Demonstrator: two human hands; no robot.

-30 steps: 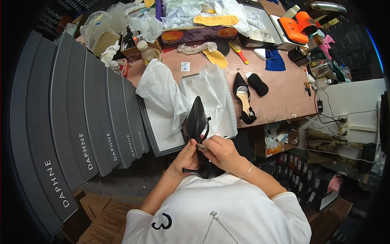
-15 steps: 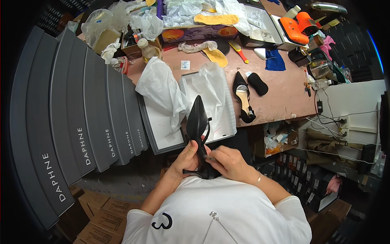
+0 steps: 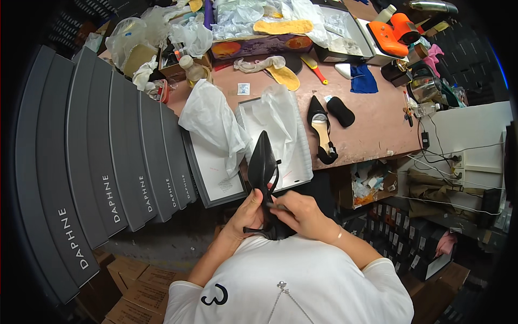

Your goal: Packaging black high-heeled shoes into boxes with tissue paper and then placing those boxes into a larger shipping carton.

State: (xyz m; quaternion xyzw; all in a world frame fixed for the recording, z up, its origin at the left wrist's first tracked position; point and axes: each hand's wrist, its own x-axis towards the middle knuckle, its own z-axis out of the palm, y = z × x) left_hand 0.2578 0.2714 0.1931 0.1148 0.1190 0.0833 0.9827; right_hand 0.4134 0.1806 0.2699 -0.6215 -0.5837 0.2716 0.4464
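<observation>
Close to my chest my left hand point(image 3: 247, 214) is closed around a black pointed-toe heeled shoe point(image 3: 263, 162). Its dark sole faces up, the toe points away from me, and a strap hangs out at its right side. Against the shoe's middle, the fingers of my right hand point(image 3: 302, 214) are pinched together. A small greyish bit shows at those fingertips, too little to name. Beyond the shoe lies an open shoebox point(image 3: 306, 162) with white tissue paper point(image 3: 216, 121). A second black shoe point(image 3: 322, 129), insole up, rests on the table beside a black oval pad point(image 3: 341, 111).
Grey shoeboxes point(image 3: 89, 162) stand in a tall stack at my left. Across the pink table point(image 3: 372, 124) are a yellow-and-red-handled tool point(image 3: 315, 69), a blue cloth point(image 3: 365, 79), yellow insoles point(image 3: 285, 79) and an orange device point(image 3: 389, 39). Cartons point(image 3: 137, 291) sit low at the left.
The shoe stays in my left hand, almost unmoved. My right hand has shifted slightly to the left along the shoe's side. The whole view has tilted a little.
</observation>
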